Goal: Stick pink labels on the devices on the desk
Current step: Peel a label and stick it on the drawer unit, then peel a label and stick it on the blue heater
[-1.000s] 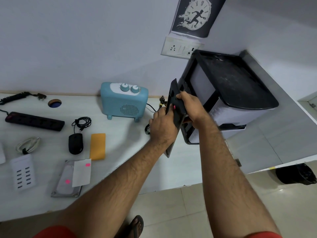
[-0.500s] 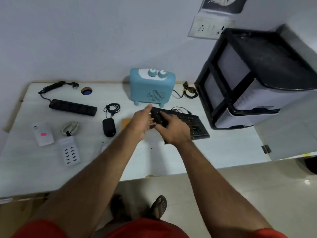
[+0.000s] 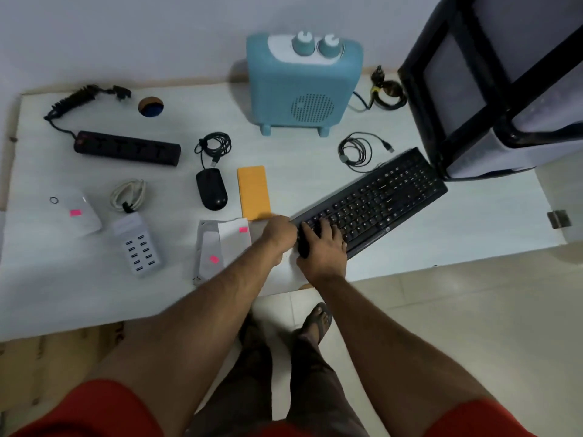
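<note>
The black keyboard [image 3: 375, 200] is now lying flat on the white desk [image 3: 441, 234], set at an angle, with its far end near the black and grey drawer unit [image 3: 492, 99]. One second ago the person was holding it upright in the air beside that unit; half a second ago it was already down on the desk, further from the edge.

The right hand [image 3: 321, 247] is resting on the near left end of the keyboard, its fingers spread over the keys. The left hand [image 3: 279, 233] is touching the same end from the side; its fingers are hidden behind the hand, so I cannot tell if they are gripping the edge.

Pink labels are showing on the flat white device [image 3: 75, 212], on the hard drive [image 3: 208, 253] and on the paper sheet [image 3: 235, 236] that is lying partly over it. I am not seeing any label on the keyboard from this view.

The black mouse [image 3: 211, 189], the orange pad [image 3: 254, 192], the power strip [image 3: 127, 148], the white USB charger [image 3: 138, 247] and the blue heater [image 3: 303, 83] are lying in the same places as before.
</note>
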